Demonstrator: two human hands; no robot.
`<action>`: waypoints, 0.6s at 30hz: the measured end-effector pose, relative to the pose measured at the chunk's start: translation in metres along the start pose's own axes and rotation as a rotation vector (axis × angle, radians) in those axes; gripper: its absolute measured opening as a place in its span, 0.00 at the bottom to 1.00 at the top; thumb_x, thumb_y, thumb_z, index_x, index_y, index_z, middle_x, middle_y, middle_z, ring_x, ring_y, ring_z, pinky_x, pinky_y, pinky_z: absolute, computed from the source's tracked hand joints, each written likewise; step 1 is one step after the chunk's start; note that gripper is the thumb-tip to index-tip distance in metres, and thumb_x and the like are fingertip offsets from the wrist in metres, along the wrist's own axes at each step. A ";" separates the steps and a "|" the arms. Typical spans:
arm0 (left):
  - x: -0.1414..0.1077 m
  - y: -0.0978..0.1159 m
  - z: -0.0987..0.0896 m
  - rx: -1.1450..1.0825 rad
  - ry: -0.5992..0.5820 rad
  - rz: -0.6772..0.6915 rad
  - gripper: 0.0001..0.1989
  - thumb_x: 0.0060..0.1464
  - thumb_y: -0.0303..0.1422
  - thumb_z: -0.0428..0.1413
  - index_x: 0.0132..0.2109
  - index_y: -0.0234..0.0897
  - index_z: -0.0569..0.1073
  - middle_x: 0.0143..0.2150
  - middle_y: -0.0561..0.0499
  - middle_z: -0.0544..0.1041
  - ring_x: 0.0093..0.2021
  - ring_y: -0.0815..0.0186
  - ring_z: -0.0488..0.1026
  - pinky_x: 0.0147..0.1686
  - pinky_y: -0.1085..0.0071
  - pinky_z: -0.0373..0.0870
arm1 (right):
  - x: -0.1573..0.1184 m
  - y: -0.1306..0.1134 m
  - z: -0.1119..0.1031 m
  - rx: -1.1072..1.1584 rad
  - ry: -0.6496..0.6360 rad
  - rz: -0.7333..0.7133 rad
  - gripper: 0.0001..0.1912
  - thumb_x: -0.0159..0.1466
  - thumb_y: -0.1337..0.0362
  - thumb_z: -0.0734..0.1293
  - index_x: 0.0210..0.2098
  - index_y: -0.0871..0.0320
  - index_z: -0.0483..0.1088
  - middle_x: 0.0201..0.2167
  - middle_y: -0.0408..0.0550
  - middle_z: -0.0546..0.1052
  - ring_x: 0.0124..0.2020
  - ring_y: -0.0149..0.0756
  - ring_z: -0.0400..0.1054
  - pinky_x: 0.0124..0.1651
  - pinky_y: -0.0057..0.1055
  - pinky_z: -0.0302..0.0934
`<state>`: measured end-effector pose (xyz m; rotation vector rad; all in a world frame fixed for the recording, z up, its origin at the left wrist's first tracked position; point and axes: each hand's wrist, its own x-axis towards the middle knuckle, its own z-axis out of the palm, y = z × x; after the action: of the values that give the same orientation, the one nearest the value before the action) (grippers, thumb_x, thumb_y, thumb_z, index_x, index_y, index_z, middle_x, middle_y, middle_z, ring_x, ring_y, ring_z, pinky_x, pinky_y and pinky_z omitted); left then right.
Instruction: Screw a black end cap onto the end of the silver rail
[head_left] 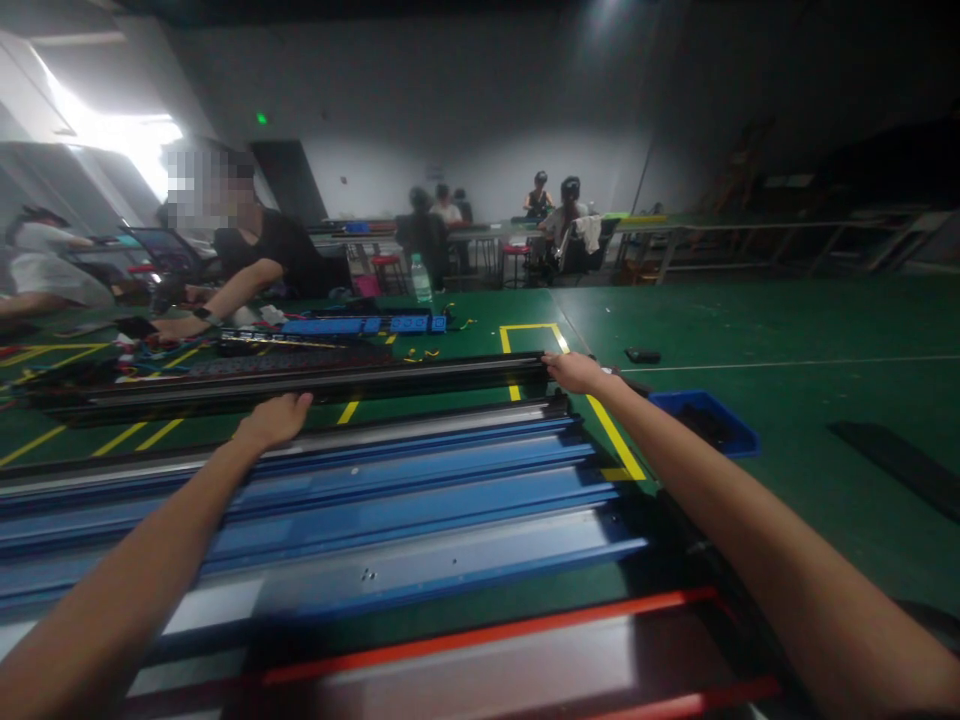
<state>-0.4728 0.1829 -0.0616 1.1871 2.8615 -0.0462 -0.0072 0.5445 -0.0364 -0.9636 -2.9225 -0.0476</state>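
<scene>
A long black rail stretches from the left side to the middle of the head view, above the green table. My right hand is closed on its right end, thumb and fingers pinching the tip. Farther left, my left hand is closed at the rail's near edge with the thumb on top; its other fingers are hidden. Below my arms lie several long blue and silver metal channels side by side. Nearest me is a red-edged channel, partly cut off by the frame.
A blue tray with dark parts sits to the right, near a flat black piece. Across the table, a person in black handles wires. A plastic bottle stands behind blue blocks. Yellow tape marks the green tabletop.
</scene>
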 end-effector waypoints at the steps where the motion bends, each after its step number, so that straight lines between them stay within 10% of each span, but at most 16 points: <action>1: -0.006 -0.003 -0.002 0.012 0.009 0.028 0.31 0.71 0.50 0.41 0.59 0.27 0.72 0.56 0.33 0.77 0.57 0.48 0.75 0.57 0.50 0.69 | 0.001 -0.001 -0.001 -0.005 -0.011 -0.001 0.24 0.75 0.63 0.57 0.67 0.59 0.68 0.68 0.57 0.69 0.60 0.51 0.73 0.62 0.39 0.64; 9: -0.040 -0.053 -0.014 0.056 -0.026 0.348 0.26 0.62 0.44 0.51 0.59 0.33 0.76 0.62 0.43 0.77 0.64 0.59 0.70 0.65 0.71 0.59 | -0.017 -0.021 -0.018 0.009 -0.007 -0.081 0.32 0.71 0.61 0.65 0.72 0.63 0.60 0.73 0.64 0.59 0.66 0.57 0.65 0.67 0.45 0.59; 18: -0.038 -0.090 -0.014 0.088 0.010 0.240 0.18 0.55 0.38 0.55 0.49 0.35 0.82 0.54 0.40 0.82 0.56 0.49 0.77 0.56 0.63 0.69 | -0.044 -0.038 -0.019 0.057 -0.132 -0.212 0.15 0.69 0.62 0.68 0.52 0.54 0.82 0.46 0.52 0.84 0.47 0.45 0.78 0.49 0.33 0.67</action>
<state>-0.5097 0.0931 -0.0447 1.5418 2.7281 -0.1599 0.0070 0.4869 -0.0209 -0.6710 -3.1162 0.0918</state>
